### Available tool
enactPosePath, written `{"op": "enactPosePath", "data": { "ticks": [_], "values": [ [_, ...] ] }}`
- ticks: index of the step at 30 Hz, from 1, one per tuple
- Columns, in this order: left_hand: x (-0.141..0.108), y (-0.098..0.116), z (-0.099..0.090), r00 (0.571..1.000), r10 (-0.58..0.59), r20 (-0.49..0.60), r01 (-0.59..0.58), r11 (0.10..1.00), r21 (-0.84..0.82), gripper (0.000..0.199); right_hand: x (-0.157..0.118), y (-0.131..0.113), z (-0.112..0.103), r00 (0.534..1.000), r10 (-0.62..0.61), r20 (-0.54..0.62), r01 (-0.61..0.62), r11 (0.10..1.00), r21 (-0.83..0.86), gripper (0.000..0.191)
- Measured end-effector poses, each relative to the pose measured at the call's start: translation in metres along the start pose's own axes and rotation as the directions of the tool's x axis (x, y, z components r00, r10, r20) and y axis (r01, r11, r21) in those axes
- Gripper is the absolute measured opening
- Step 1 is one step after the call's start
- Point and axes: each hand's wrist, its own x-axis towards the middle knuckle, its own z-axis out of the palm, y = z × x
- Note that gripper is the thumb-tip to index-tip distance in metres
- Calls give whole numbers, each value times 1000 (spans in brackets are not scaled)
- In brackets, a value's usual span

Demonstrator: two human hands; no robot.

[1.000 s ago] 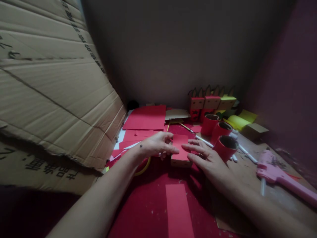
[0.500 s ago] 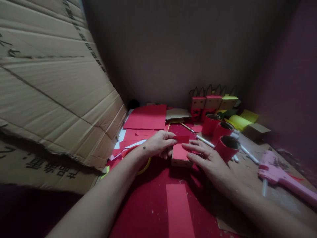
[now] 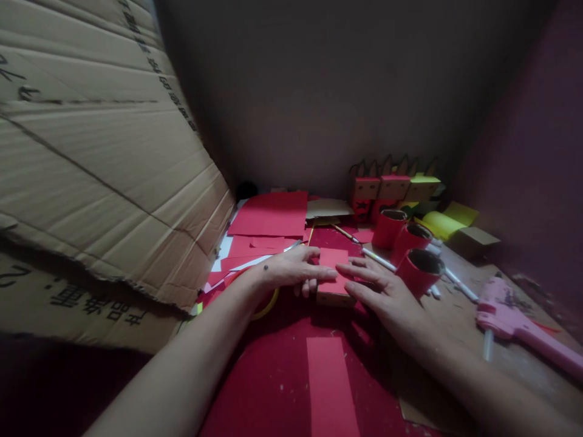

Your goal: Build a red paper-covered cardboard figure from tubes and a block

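Observation:
A small cardboard box (image 3: 335, 299) lies on the dark red table in front of me, its top covered by a red paper strip (image 3: 334, 260). My left hand (image 3: 296, 267) holds the box's left side, thumb laid flat on the paper and fingers curled beside it. Along the right edge rests my right hand (image 3: 380, 288), its fingers stretched out and apart, fingertips touching the paper. Another red paper strip (image 3: 332, 382) lies nearer to me. Partly behind my left wrist are scissors, of which a blade (image 3: 294, 246) and an orange-yellow handle (image 3: 266, 306) show.
Red-covered tubes (image 3: 421, 270) stand at right, near white pens (image 3: 378, 259) and a pink glue gun (image 3: 501, 309) on a cardboard sheet (image 3: 460, 321). Box-headed figures (image 3: 394, 185) line the back. Red paper sheets (image 3: 268, 213) lie back left; a large cardboard panel (image 3: 109, 164) rises at left.
The strip's far end, raised and pinched by my left hand before, now lies flat on the box. My left thumb has moved onto it. The right hand has barely moved.

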Motion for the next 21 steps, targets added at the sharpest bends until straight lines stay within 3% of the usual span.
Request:
{"op": "enactPosePath", "data": {
  "ticks": [7, 21],
  "values": [
    [-1, 3, 1, 997, -72, 2, 72, 997, 17, 35, -2, 2, -3, 999, -39, -21, 39, 999, -2, 25],
    [-2, 3, 0, 998, -57, 29, 56, 998, 4, 38, -4, -1, -2, 997, -41, -61, 41, 999, 12, 24]
  ]
}}
